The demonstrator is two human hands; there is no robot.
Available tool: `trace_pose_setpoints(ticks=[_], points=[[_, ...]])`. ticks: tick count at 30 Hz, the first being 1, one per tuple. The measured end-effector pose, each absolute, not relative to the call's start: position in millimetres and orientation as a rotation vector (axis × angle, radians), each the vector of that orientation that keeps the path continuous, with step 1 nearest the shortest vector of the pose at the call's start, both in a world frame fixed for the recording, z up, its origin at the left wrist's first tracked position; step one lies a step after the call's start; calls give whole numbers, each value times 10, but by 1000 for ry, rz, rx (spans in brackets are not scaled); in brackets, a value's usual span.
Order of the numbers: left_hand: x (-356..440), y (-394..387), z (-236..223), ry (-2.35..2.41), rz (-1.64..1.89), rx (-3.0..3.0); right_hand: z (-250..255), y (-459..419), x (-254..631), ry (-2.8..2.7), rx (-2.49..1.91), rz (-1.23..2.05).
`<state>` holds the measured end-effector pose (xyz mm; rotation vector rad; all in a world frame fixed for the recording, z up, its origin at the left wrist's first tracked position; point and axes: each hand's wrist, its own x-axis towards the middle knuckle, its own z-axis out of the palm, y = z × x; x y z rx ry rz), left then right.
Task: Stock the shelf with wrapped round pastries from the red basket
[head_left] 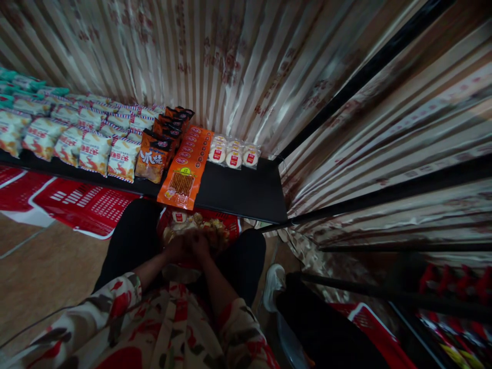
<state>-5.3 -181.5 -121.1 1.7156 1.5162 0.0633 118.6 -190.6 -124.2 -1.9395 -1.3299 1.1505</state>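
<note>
My left hand (178, 248) and my right hand (199, 243) meet between my knees, over a red basket (233, 224). Their fingers look closed and pressed together; whether anything is between them is too dark to make out. Inside the basket lie clear-wrapped yellowish packets (218, 231) and a round white packet (179, 217) with a red label. Just beyond, an orange snack packet (186, 166) lies flat on a black shelf (244, 189), its near end reaching the front edge. Several round white packets (233, 157) sit beside it on the right.
Rows of white snack bags (93, 152) and brown-orange bags (154, 156) fill the shelf's left side. Red baskets (82, 200) stand beneath it. A striped curtain (246, 66) hangs behind, with black poles (357, 77) at right. Another person's shoe (274, 287) is close by.
</note>
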Motion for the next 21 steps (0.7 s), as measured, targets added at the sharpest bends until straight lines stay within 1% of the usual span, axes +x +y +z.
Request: trace_pose_setpoints(ticks=[10,21], points=[[-38,-1818,-1224,1503,-12,1807,-1208,-1910,1161,-1201,-1818,1232],[-75,-1820,-1076,1511,208,1824,-1188,-1909,1197,-1318,-1707,1176]])
